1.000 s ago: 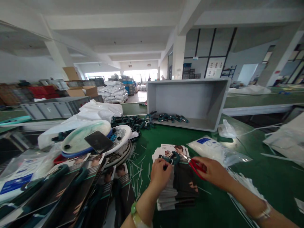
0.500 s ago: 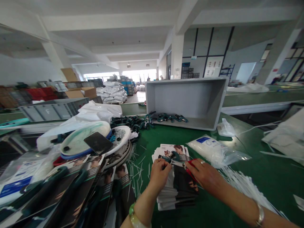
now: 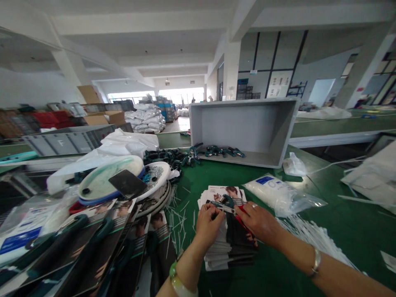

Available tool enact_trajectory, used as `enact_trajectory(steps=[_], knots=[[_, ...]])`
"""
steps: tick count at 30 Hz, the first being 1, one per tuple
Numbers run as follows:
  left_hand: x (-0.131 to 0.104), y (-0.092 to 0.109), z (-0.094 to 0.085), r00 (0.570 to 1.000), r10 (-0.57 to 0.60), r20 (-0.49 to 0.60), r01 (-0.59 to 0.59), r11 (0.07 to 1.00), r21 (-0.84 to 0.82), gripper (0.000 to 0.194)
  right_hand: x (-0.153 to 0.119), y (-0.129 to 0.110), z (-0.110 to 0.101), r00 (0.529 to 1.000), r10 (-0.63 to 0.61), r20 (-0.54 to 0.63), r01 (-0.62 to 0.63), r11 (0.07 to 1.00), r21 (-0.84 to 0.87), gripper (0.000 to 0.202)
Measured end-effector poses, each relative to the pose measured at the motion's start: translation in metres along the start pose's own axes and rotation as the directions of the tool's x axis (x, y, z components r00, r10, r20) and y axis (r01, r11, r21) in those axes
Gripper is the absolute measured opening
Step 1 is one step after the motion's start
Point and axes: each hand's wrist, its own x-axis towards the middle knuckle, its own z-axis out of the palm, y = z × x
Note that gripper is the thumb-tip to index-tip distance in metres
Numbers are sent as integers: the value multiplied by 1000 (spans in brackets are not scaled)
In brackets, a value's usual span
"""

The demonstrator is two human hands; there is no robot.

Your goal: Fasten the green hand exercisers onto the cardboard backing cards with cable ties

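Note:
A stack of printed cards [image 3: 216, 247] lies on the green table, with a dark green clamp-like tool [image 3: 228, 201] on its top card. My left hand [image 3: 208, 225] is closed at the stack's left side, its fingertips pinched by the tool; what they pinch is too small to make out. My right hand [image 3: 258, 222] is closed round red-handled scissors [image 3: 243, 218], whose metal blades point left toward the tool and my left fingertips. White cable ties [image 3: 315, 239] lie fanned out under and beyond my right forearm.
A grey crate [image 3: 241, 128] on its side stands behind, with several green tools at its opening. Left are round trays [image 3: 111, 177], a phone [image 3: 127, 184] and carded tools [image 3: 77, 251]. A plastic bag [image 3: 272, 192] lies right of the stack.
My right hand has moved left with the scissors, bringing the blades closer to my left fingertips and over the tool. My left hand has barely moved.

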Motion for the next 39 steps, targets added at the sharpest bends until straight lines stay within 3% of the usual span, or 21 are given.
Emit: enact_trajectory(steps=[4,8,11,14,16,19,26,31,39], knots=[[0,2,-1,998,-43,-56,41,999,-32,14,-4,4,-5,995,5,101,-23,983,182,32],[1,-5,-15,986,-103,-129,98,994,-43,18,-5,12,-22,964,65,256,-173,889,425,28],[-3,-14,-31,976,-166,-142,167,986,-5,29,5,22,-42,867,28,497,-379,686,622,25],[-11,-18,-42,978,-207,4,205,970,129,35,25,26,-59,735,-137,664,-521,513,682,42],[-16,-18,-44,973,-217,77,201,963,180,33,41,25,-64,695,-191,693,-515,541,665,48],[-18,-17,-44,970,-228,89,209,960,186,36,60,20,-61,671,-209,712,-486,601,634,50],[-9,-24,-45,969,-222,113,203,967,152,35,77,31,-34,569,-297,767,-588,505,632,58],[-5,-25,-47,959,-233,162,213,969,128,36,89,35,-30,499,-373,782,-567,542,620,57],[-1,-25,-48,940,-262,220,247,964,93,36,92,40,-17,460,-391,797,-642,474,603,62]])
